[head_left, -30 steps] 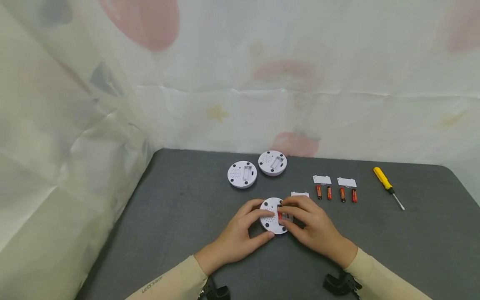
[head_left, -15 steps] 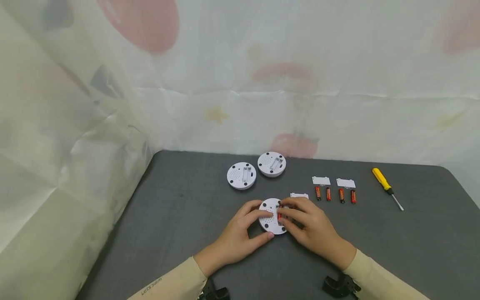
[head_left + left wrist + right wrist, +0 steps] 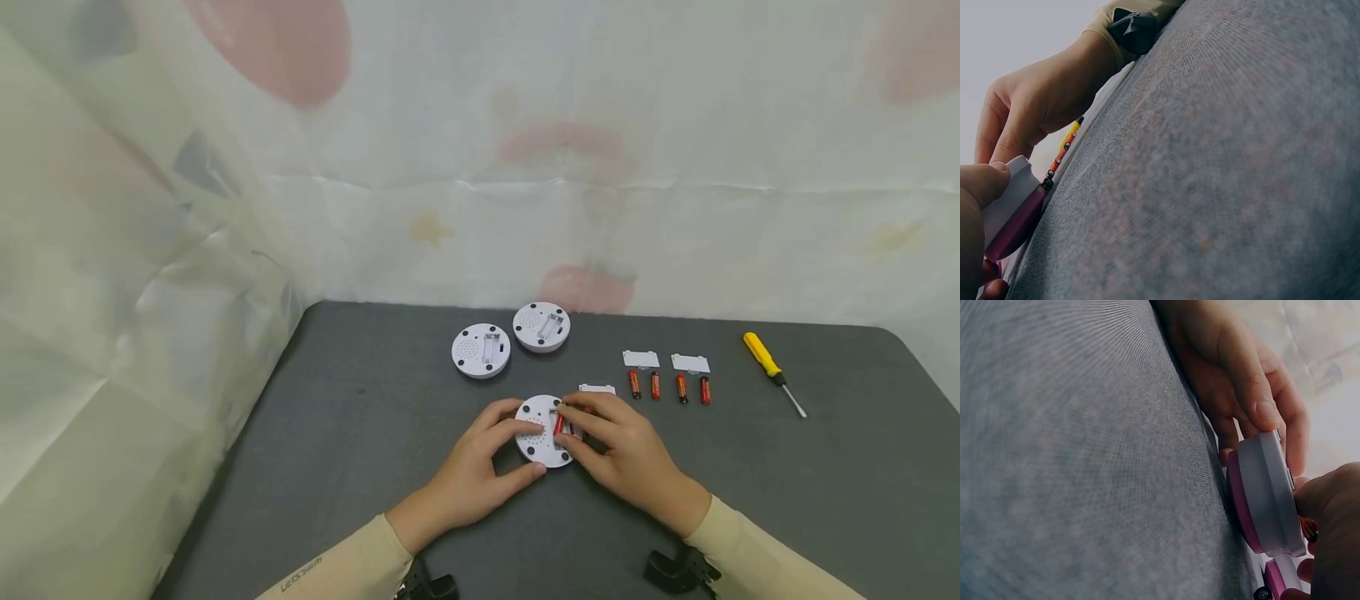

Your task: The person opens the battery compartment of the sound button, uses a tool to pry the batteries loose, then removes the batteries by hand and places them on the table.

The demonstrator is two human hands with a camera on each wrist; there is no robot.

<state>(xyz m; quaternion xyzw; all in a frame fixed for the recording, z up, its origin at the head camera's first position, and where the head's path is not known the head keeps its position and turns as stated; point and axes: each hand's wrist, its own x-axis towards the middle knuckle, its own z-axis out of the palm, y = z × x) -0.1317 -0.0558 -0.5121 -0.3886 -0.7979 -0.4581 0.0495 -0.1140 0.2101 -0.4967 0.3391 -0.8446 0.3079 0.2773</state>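
A round white device with a pink lower rim (image 3: 1266,494) lies with its open battery compartment facing up in the head view (image 3: 534,450). My left hand (image 3: 480,462) grips it from the left, thumb at the near edge and index finger across the top. My right hand (image 3: 622,446) pinches a red AAA battery (image 3: 559,423) over the compartment, where it sits slightly tilted; whether it is seated is hidden by the fingers. Another battery end (image 3: 1311,532) shows beside the right hand's fingers in the right wrist view; how it is held is unclear.
Two similar devices (image 3: 481,360) (image 3: 542,336) with bare compartments stand behind. White battery covers (image 3: 641,359) (image 3: 690,364) lie to the right, another (image 3: 597,388) behind the right hand. Several red batteries (image 3: 656,385) and a yellow-handled screwdriver (image 3: 763,354) lie on the grey table (image 3: 360,467).
The battery under my right fingertips has gone from straight along the compartment to slightly slanted, showing more of the slot. My left hand keeps its hold on the device.
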